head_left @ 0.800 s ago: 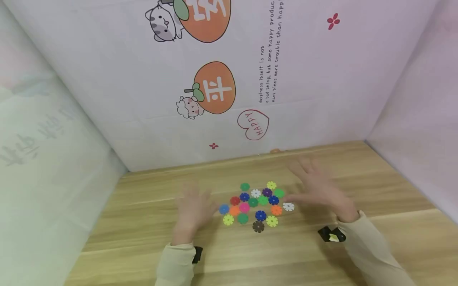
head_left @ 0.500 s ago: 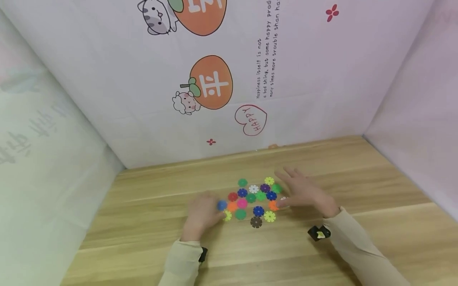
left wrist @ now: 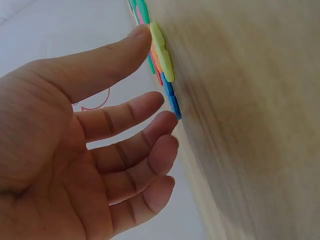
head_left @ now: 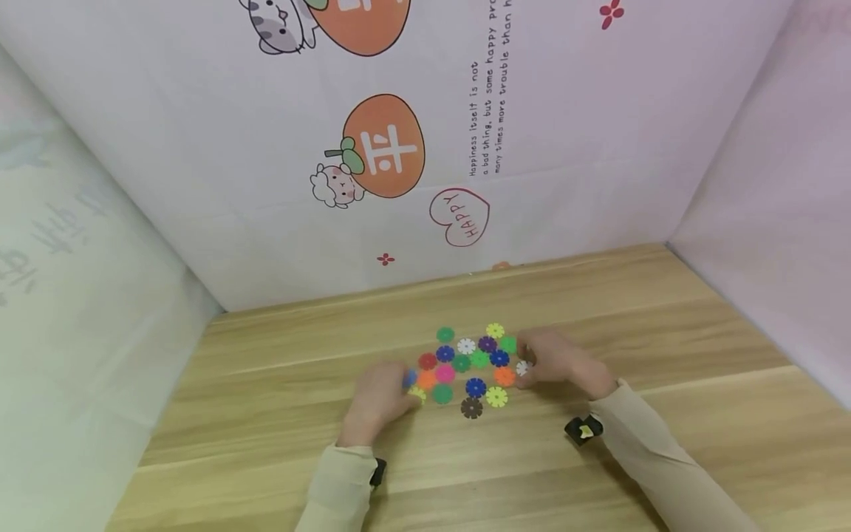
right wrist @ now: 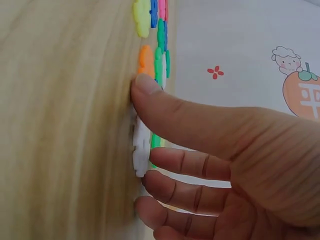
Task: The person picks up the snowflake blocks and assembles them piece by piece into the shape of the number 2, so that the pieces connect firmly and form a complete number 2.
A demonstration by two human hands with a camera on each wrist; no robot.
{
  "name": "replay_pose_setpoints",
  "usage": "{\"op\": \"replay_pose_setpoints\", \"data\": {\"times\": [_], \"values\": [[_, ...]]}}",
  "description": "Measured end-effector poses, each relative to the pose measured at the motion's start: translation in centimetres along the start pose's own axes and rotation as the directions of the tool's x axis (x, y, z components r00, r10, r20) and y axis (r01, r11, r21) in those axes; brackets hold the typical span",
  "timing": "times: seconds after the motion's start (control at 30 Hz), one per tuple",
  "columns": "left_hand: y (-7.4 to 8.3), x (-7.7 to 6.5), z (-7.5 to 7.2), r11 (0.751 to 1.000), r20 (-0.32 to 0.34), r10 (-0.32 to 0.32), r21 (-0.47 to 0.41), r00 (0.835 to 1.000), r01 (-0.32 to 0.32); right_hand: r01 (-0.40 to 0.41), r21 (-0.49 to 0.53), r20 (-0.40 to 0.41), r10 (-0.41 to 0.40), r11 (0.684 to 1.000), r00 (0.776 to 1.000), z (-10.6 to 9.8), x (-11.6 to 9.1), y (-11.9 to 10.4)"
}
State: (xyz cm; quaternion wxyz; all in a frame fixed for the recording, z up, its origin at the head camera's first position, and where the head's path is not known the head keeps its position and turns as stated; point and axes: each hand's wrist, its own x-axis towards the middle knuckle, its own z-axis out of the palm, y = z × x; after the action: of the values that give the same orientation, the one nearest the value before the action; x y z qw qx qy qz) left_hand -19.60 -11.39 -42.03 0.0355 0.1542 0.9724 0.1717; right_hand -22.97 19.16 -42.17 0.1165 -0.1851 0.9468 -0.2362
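Several flat toothed plastic snowflake discs lie loosely grouped on the wooden table (head_left: 452, 473). My left hand (head_left: 374, 399) is at the group's left edge, fingers loosely bent. In the left wrist view its thumb is at a yellow disc (left wrist: 162, 52) and its fingertips are beside a blue disc (left wrist: 171, 97). My right hand (head_left: 561, 360) is at the right edge. In the right wrist view its thumb is by an orange disc (right wrist: 146, 60) and a white disc (right wrist: 141, 150), with relaxed fingers along the white one. Nothing is gripped in either hand.
A brown disc (head_left: 471, 408) and a dark blue disc (head_left: 475, 387) lie at the group's near side. A printed white cloth wall (head_left: 292, 251) stands behind the table, with further cloth walls at left (head_left: 80, 310) and right (head_left: 758, 244).
Both hands have come inward and down, the left to the right and the right to the left, to the edges of the disc group. The head view has shifted slightly.
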Motion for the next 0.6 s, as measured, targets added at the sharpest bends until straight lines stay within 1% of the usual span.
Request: {"op": "replay_pose_setpoints", "data": {"times": [0.17,0.3,0.5,0.6], "values": [[-0.10,0.00,-0.02,0.999,0.023,0.012,-0.040,1.000,-0.011,0.016,-0.007,0.003,-0.016,1.000,1.000,-0.08,0.02,-0.06],[-0.06,0.01,-0.03,0.997,0.050,0.022,-0.072,0.999,-0.018,0.034,0.009,0.009,-0.034,0.999,0.999,-0.15,-0.12,-0.16],[0.27,-0.09,-0.18,0.995,0.095,-0.003,-0.103,0.995,0.013,-0.002,0.027,0.012,0.002,1.000,1.000,-0.20,-0.14,-0.41],[0.30,-0.23,-0.18,0.990,0.104,-0.011,-0.140,0.994,0.025,-0.005,0.024,0.012,0.005,1.000,1.000,-0.14,-0.07,-0.44]]}}
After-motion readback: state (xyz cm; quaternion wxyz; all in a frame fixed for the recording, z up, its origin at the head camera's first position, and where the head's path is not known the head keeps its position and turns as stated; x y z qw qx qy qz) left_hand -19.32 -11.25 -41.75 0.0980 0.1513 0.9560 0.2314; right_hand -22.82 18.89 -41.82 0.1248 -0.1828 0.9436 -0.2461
